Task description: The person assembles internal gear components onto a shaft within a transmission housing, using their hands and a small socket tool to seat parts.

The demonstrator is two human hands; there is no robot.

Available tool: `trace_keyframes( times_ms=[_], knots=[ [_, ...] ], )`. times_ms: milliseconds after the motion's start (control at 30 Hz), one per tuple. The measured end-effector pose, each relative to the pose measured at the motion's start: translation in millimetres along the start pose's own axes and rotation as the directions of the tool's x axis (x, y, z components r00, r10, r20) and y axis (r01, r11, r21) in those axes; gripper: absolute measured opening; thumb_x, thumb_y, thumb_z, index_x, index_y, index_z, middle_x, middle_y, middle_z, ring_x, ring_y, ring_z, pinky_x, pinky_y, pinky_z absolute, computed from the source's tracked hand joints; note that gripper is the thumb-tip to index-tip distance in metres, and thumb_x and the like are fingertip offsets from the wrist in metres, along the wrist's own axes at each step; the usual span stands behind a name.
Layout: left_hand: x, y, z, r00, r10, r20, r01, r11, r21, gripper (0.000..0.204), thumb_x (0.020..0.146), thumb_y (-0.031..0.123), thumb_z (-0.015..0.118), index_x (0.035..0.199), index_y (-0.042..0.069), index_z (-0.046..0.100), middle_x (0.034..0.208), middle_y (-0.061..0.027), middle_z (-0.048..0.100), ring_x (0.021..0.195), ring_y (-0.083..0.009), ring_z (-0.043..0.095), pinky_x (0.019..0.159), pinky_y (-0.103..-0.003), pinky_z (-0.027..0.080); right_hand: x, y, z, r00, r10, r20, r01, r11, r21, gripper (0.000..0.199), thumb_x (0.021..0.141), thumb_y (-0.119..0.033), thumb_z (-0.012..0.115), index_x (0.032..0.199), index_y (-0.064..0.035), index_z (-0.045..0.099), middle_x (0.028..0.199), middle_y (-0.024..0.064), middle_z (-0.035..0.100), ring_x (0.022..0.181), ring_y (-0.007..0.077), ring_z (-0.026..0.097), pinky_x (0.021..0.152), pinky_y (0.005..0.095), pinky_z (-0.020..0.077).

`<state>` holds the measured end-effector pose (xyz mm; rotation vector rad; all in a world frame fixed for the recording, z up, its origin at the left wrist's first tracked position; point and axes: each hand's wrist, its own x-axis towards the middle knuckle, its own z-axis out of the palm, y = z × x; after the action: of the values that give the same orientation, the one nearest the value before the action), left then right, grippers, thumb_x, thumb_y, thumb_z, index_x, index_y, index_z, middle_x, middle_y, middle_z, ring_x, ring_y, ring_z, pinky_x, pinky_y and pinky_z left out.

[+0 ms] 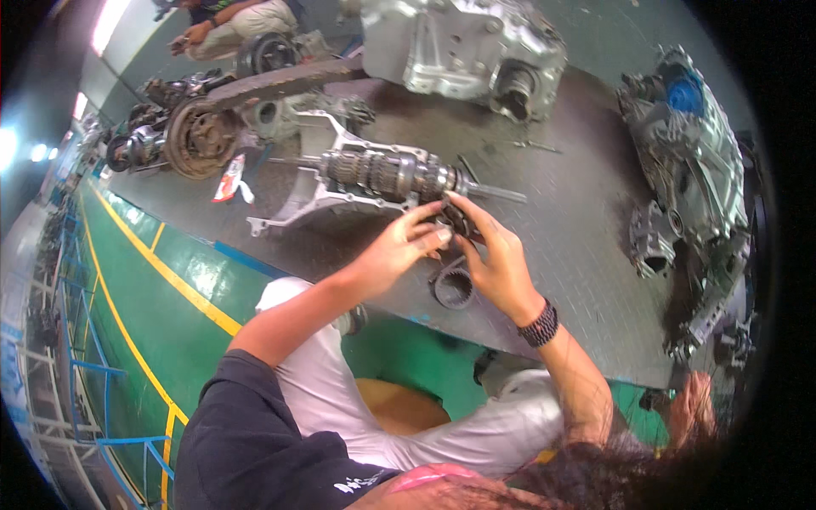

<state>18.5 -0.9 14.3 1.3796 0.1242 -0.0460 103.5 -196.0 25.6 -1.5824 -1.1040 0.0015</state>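
Note:
Both hands meet over the near side of a gearbox, where a small dark metal part (pixel 454 219) sits between their fingertips. My left hand (pixel 403 245) pinches it from the left, my right hand (pixel 500 265) from the right; its exact kind is partly hidden by the fingers. Just behind them, a shaft with a stack of gears (pixel 374 172) lies in an open silvery housing half (pixel 293 204). A bare shaft end (pixel 500 195) sticks out to the right. Close below my fingers, a toothed ring (pixel 453 287) rests near the table's front edge.
A large silver gearbox casing (pixel 442 51) stands at the back. More castings (pixel 693 144) line the right side. On the left lie a rusty drum (pixel 200 138) and an orange-and-white packet (pixel 229 178). A small metal rod (pixel 537 146) lies on the metal tabletop (pixel 586 255). Another person (pixel 242 25) sits far left.

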Motion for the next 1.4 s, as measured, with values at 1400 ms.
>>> trace_keyframes(
  times_ms=[1400],
  knots=[
    [-33, 25, 10, 0.968, 0.246, -0.036, -0.240, 0.961, 0.135, 0.091, 0.090, -0.004, 0.077, 0.166, 0.014, 0.029, 0.124, -0.0131, 0.072, 0.115, -0.0157, 0.066, 0.099, -0.032, 0.055, 3, -31, 6, 0.999, 0.017, -0.047, -0.020, 0.998, -0.068, 0.059, 0.088, -0.008, 0.078, 0.142, -0.0047, 0.056, 0.131, 0.0188, 0.060, 0.117, 0.0319, 0.065, 0.099, 0.0395, 0.0535]
  ],
)
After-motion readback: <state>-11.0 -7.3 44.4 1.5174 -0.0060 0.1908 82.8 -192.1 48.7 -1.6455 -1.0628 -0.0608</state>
